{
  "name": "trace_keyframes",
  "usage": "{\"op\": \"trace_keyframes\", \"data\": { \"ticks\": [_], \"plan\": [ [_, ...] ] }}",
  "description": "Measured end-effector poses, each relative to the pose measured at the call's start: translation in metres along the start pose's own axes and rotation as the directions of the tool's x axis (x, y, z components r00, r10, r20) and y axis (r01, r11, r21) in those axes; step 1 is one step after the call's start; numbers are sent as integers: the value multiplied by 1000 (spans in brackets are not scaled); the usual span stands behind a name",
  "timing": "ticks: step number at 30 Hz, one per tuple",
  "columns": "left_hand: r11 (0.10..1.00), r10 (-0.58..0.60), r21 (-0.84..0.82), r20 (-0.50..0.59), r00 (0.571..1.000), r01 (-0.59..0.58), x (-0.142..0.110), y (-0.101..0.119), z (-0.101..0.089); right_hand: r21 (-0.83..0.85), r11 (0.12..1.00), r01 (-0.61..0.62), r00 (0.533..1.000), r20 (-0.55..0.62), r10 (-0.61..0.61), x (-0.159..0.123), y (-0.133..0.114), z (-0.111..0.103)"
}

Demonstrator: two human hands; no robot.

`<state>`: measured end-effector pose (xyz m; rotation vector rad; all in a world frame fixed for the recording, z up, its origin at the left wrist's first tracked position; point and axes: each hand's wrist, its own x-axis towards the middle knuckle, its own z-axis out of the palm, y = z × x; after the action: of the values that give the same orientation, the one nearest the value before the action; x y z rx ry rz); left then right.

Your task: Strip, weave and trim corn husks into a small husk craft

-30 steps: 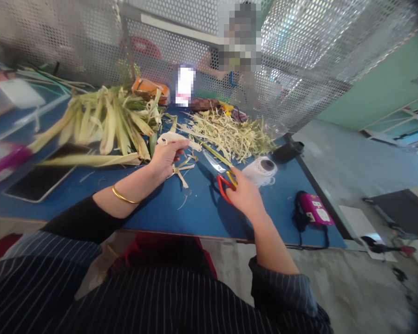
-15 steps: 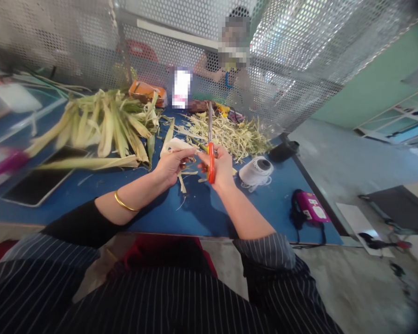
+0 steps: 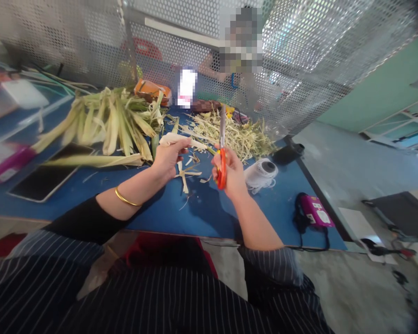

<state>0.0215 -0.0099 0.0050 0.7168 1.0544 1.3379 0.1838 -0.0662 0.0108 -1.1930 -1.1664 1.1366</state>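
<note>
My left hand (image 3: 167, 157) is closed on a pale strip of corn husk (image 3: 176, 138), held just above the blue table (image 3: 160, 208). My right hand (image 3: 231, 174) grips orange-handled scissors (image 3: 222, 153) with the blades pointing up and away, a hand's width to the right of the husk strip. Small husk trimmings (image 3: 185, 176) lie on the table between and below both hands.
A heap of whole husks (image 3: 107, 120) lies at back left, shredded husk (image 3: 233, 132) at back centre. A spool of white string (image 3: 263, 171) and a pink device with a black cord (image 3: 313, 213) sit to the right. A dark tablet (image 3: 50, 171) lies left. Behind a perforated metal screen (image 3: 299, 55) sits another person.
My right hand picked the scissors up off the table, raised them upright beside the husk strip, then drew slightly right. My left hand kept hold of the strip.
</note>
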Motion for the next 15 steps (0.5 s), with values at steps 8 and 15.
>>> {"op": "trace_keyframes", "data": {
  "ticks": [8,15],
  "plan": [
    [971,-62,-239,-113,992,34,7,7,-1,-237,966,-102,937,304,173,-48,-4,-10],
    [941,-95,-333,-71,993,66,3,4,1,-529,848,11,989,131,69,-46,7,7]
  ]
}}
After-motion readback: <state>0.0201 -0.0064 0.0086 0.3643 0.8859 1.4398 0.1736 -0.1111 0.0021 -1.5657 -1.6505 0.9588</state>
